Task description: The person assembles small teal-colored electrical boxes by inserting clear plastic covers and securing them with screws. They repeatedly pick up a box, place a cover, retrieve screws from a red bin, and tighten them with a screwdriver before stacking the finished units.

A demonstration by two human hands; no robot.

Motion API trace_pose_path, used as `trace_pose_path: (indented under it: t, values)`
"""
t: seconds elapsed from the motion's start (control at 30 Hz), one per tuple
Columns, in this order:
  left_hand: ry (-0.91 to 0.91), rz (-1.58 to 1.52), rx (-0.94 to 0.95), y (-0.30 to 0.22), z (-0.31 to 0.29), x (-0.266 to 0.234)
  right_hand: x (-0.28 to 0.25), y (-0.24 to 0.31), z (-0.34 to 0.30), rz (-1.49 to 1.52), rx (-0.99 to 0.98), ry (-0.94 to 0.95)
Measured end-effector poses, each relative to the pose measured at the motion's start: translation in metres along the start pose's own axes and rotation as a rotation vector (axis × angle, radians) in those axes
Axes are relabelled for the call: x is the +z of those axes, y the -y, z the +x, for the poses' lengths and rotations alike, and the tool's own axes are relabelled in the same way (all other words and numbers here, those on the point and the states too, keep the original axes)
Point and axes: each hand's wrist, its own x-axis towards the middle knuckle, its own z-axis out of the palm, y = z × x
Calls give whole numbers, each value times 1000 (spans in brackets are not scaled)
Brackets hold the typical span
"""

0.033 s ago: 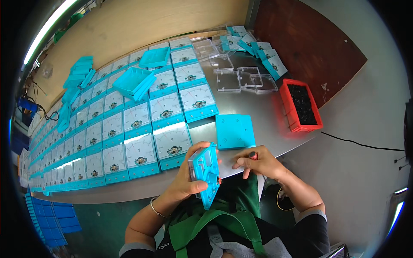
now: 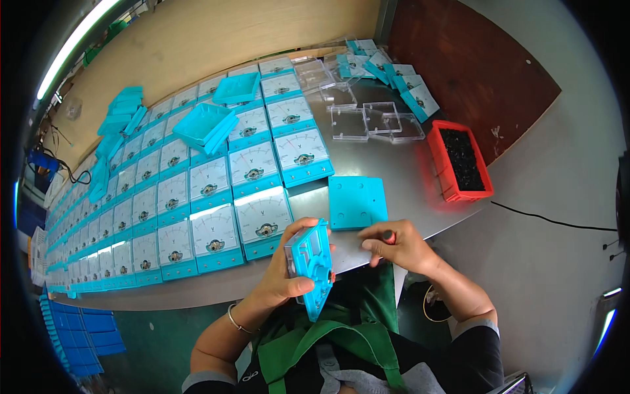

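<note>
My left hand is wrapped round a turquoise panel meter, tilted on edge above the table's front edge. Its clear cover is toward my palm; its open turquoise back, with a small red part, faces right. In my closed right hand, to the right of the meter and apart from it, sits a tool with a red handle; its working end is hidden. Just beyond both hands a flat turquoise case lies on the metal table.
Rows of turquoise voltmeters cover the table's left side, with loose turquoise trays on top. Clear covers and loose meter parts lie farther back. At the right edge stands a red bin of small black pieces.
My right hand has moved slightly right and its fingers have shifted round the tool handle. The meter in my left hand has turned and moved slightly left.
</note>
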Motion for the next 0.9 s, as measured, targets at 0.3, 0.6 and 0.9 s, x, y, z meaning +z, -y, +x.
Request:
trace_pose_path:
  t: [0.3,0.6,0.9]
  values:
    - [-90,105,27,-10,-10,0,-11,20,27,-391,-198,-125]
    - [-209,60,217,1,3,5,49,28,5,533,-112,46]
    - [-198,152,206,2,1,11,51,27,-4,512,-106,99]
